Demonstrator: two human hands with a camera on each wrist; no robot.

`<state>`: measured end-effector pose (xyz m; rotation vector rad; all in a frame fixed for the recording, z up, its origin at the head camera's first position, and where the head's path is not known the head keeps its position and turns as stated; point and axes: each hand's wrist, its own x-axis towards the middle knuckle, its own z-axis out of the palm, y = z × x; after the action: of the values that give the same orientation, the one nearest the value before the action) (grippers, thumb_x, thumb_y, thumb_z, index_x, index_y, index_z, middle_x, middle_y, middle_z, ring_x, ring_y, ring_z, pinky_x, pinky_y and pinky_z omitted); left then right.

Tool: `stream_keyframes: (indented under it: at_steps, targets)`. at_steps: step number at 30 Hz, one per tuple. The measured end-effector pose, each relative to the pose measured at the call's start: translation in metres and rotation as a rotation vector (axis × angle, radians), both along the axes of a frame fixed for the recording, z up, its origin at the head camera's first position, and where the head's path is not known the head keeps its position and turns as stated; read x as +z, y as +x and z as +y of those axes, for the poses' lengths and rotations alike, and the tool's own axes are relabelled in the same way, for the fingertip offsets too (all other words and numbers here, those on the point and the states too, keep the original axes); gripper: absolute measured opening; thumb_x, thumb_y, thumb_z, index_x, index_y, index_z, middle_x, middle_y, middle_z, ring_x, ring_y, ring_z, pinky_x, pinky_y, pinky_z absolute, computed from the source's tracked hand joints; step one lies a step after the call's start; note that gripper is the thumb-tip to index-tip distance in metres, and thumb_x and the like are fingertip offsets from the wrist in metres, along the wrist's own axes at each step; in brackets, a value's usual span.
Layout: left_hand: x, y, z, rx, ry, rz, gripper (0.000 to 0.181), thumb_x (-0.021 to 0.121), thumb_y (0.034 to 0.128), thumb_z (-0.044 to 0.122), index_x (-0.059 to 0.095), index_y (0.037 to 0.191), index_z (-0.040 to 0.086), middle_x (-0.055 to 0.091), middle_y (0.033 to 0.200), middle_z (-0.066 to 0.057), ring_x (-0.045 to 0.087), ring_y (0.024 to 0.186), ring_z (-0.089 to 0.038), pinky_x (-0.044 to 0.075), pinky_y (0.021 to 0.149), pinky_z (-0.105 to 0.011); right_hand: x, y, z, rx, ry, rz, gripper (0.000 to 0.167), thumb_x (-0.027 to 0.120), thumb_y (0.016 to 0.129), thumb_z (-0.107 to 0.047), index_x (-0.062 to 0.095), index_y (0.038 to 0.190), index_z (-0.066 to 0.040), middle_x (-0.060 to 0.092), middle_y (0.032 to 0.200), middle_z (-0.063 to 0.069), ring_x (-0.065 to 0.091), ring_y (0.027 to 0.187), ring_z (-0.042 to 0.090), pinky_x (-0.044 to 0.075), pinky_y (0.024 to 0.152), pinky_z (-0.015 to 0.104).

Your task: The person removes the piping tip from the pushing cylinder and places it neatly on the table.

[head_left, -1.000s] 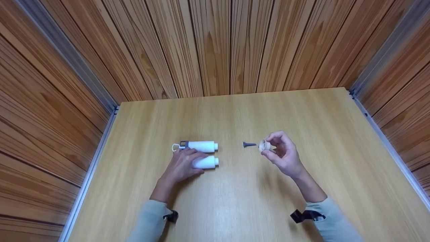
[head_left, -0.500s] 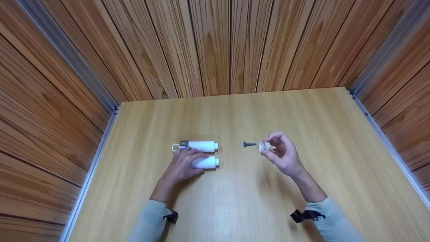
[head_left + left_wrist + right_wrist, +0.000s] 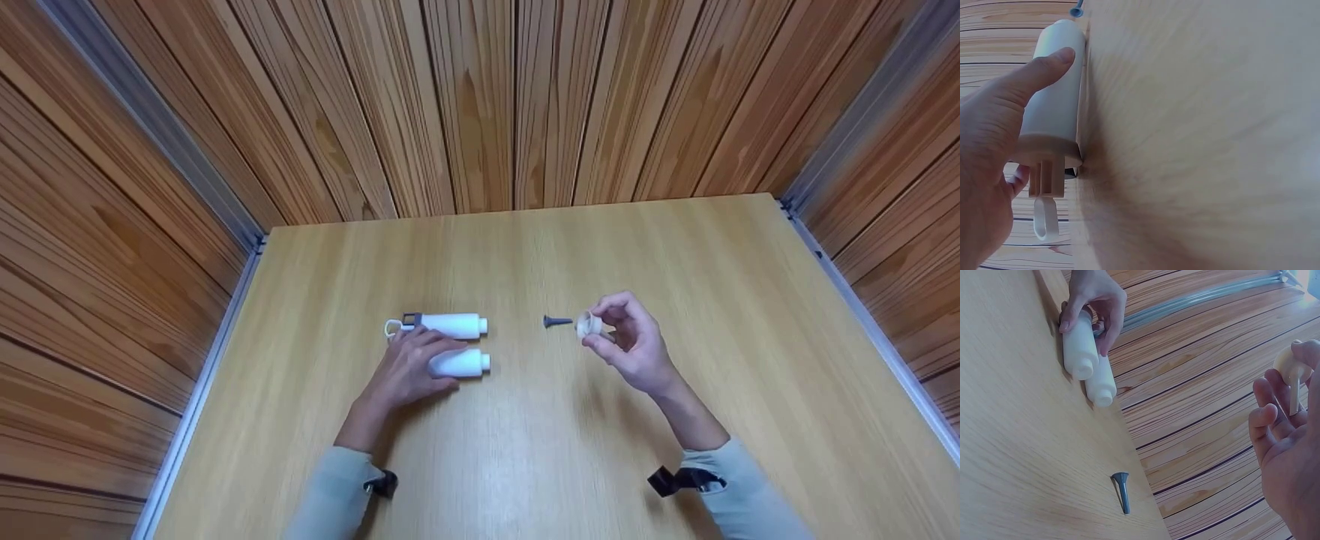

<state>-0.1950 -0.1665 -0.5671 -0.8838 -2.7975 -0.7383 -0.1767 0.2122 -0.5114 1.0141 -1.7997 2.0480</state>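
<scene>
Two white bottle-like cylinders lie side by side on the table, their narrow necks toward the right. My left hand (image 3: 411, 366) grips the nearer white cylinder (image 3: 456, 364), thumb along its side. In the left wrist view, a beige collar (image 3: 1047, 145) and a pale loop (image 3: 1045, 219) show at its end. The farther white cylinder (image 3: 454, 326) has a dark square end piece (image 3: 411, 320). My right hand (image 3: 628, 345) pinches a small translucent funnel (image 3: 589, 325) above the table. Its stem (image 3: 1294, 396) shows in the right wrist view.
A small dark funnel-shaped piece (image 3: 556, 322) with a flared end and thin stem lies on the table, left of the right hand. Wood-panelled walls (image 3: 480, 105) stand at the back and both sides, with metal rails (image 3: 199, 382) along the table's sides.
</scene>
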Motion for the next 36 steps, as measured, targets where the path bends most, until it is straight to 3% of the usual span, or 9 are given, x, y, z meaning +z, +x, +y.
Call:
stream_keyframes:
  at_steps: [7,16,27,36]
  targets:
    - [0.0,0.0003,-0.0011,-0.016,0.043,0.026,0.057,0.101,0.0841,0.034,0.081,0.135,0.02,0.081,0.14,-0.01,0.071,0.138,-0.041,0.052,0.114,-0.067,0.0054,-0.0002,0.0001,-0.013,0.028,0.005,0.037,0.059,0.086,0.033,0.041,0.117,0.025,0.073,0.118,-0.012,0.07,0.102,-0.002,0.057,0.069,0.01]
    - [-0.0029,0.0007,0.002,-0.037,0.019,0.082,0.056,0.101,0.0837,0.039,0.082,0.134,0.021,0.082,0.136,-0.006,0.074,0.132,-0.037,0.056,0.109,-0.063,0.0071,-0.0017,0.0024,-0.023,0.066,0.012,0.032,0.063,0.089,0.03,0.05,0.118,0.022,0.073,0.121,-0.012,0.073,0.104,0.001,0.065,0.082,0.018]
    - [0.0014,0.0008,0.0051,-0.033,-0.031,0.067,0.037,0.097,0.0899,0.033,0.085,0.123,0.02,0.086,0.125,-0.004,0.074,0.122,-0.03,0.055,0.106,-0.057,0.0049,-0.0015,-0.0001,-0.016,0.025,0.018,0.032,0.062,0.087,0.032,0.051,0.116,0.023,0.073,0.118,-0.008,0.073,0.103,0.002,0.065,0.083,0.017]
    - [0.0016,0.0018,0.0052,-0.007,-0.008,0.008,0.048,0.098,0.0883,0.033,0.082,0.131,0.02,0.083,0.135,-0.007,0.072,0.132,-0.037,0.051,0.113,-0.064,0.0045,-0.0015,-0.0006,0.003,0.022,0.024,0.034,0.059,0.086,0.034,0.05,0.116,0.023,0.073,0.117,-0.008,0.073,0.102,0.002,0.065,0.083,0.017]
